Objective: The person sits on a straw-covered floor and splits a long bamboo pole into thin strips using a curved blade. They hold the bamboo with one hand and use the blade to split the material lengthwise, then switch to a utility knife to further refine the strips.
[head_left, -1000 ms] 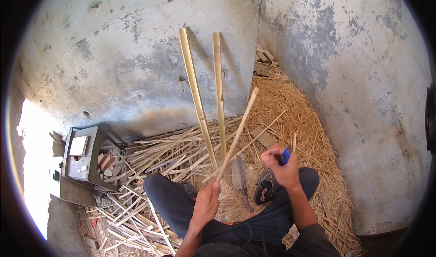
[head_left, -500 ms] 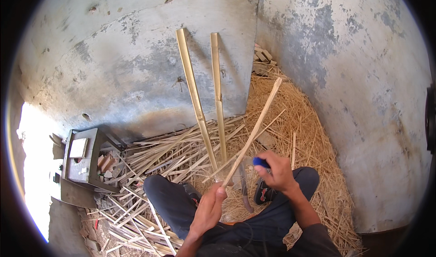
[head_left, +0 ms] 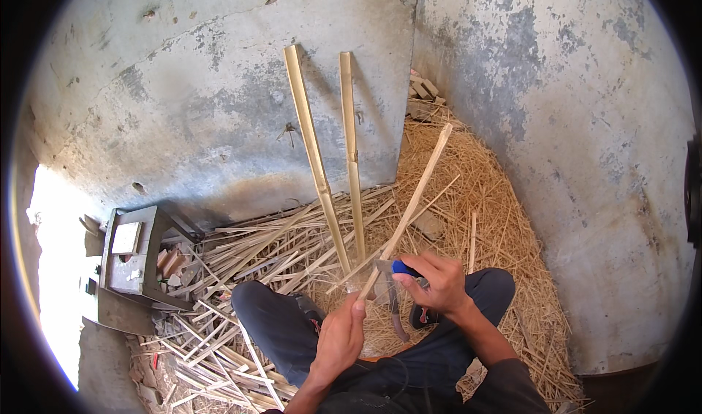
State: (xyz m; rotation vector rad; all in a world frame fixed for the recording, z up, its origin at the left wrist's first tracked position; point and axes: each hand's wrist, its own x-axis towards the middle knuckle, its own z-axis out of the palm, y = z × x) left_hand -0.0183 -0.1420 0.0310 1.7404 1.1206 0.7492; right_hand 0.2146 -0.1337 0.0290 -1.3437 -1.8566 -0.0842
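My left hand (head_left: 339, 341) is closed around the lower end of a split bamboo strip (head_left: 411, 208), which slants up and away to the right. My right hand (head_left: 442, 282) grips the blue handle of a knife (head_left: 402, 268). Its short blade lies against the strip a little above my left hand. Between my legs, beneath the strip, a curved tool with a brown handle (head_left: 395, 325) rests among the shavings; part of it is hidden.
Two long bamboo strips, one left (head_left: 311, 140) and one right (head_left: 349, 122), lean against the wall (head_left: 219, 85). Loose strips (head_left: 248, 238) cover the floor at left, and shavings (head_left: 468, 180) pile up at right. A dark wooden stool-like piece (head_left: 150, 249) lies at far left.
My right hand has moved left and slightly down, bringing the knife onto the strip. My left hand keeps its hold, with the strip shifting only slightly.
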